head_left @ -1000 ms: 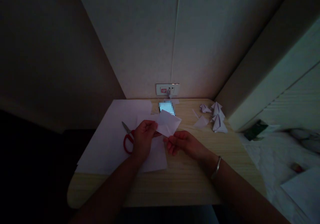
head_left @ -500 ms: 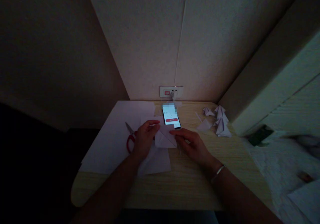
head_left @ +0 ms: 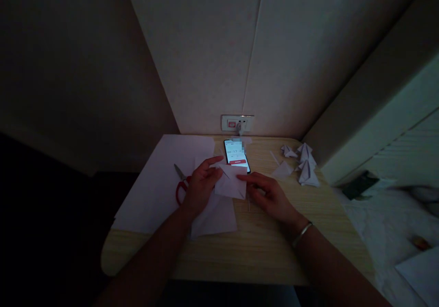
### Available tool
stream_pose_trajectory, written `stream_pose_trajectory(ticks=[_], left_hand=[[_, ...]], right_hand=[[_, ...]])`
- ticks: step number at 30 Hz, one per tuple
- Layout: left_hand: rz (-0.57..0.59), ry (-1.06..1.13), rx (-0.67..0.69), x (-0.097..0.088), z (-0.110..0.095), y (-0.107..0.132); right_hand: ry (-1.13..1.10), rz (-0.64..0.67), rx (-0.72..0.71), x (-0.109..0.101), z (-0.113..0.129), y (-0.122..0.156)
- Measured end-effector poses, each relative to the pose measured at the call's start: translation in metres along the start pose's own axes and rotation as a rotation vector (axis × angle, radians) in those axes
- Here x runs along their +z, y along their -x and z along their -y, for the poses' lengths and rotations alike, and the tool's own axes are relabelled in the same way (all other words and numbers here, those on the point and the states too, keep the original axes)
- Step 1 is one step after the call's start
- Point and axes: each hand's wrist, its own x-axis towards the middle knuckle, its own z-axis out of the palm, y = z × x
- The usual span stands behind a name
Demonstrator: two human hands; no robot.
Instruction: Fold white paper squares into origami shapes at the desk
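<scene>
Between my hands is a small square of white paper (head_left: pixel 232 182) with creases in it, raised above the table. My left hand (head_left: pixel 203 182) pinches its left edge between thumb and fingers. On the opposite side, my right hand (head_left: pixel 269 194) holds the right edge, index finger on the front and the other fingers curled behind. Below the square lies a loose white sheet (head_left: pixel 219 220). Scissors with red handles (head_left: pixel 181 189) rest on the paper beside my left hand, partly covered by it. Just beyond the square, a lit phone (head_left: pixel 236 154) lies on the table.
Large white sheets (head_left: pixel 151 188) cover the left of the wooden table (head_left: pixel 267 256). Several folded paper pieces (head_left: pixel 307 165) stand at the right, near a paper scrap (head_left: pixel 283 170). A wall socket (head_left: pixel 237 123) with a plug sits behind the table.
The paper square has turned in my hands: the long diagonal crease line no longer shows, and a plainer face is toward me. Both hands keep hold at its sides. The view has shifted slightly.
</scene>
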Motion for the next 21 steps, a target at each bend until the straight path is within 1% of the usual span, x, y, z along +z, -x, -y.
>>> stream_pose_trajectory(ticks=[3,8,11,14,18,21], left_hand=[[-0.006,0.007,0.001,0.0002,0.0001,-0.0001],[-0.008,0.018,-0.008,0.0006,-0.0001,-0.0006],[-0.009,-0.005,-0.037,0.0011,-0.0012,-0.0003],[-0.013,-0.035,-0.061,0.0021,-0.0023,0.0003],[0.008,-0.149,-0.038,0.0037,-0.0032,0.0021],[0.072,-0.268,-0.003,0.0046,-0.0024,0.0037]], right_hand=[[0.004,0.021,-0.004,-0.0003,0.0010,-0.0001],[0.025,0.006,0.025,-0.0004,0.0011,-0.0002],[0.025,-0.029,0.049,0.0002,0.0006,-0.0005],[-0.011,-0.092,0.056,0.0008,0.0002,-0.0017],[-0.099,-0.184,0.050,0.0010,-0.0012,-0.0038],[-0.161,-0.177,0.100,0.0019,-0.0017,-0.0046]])
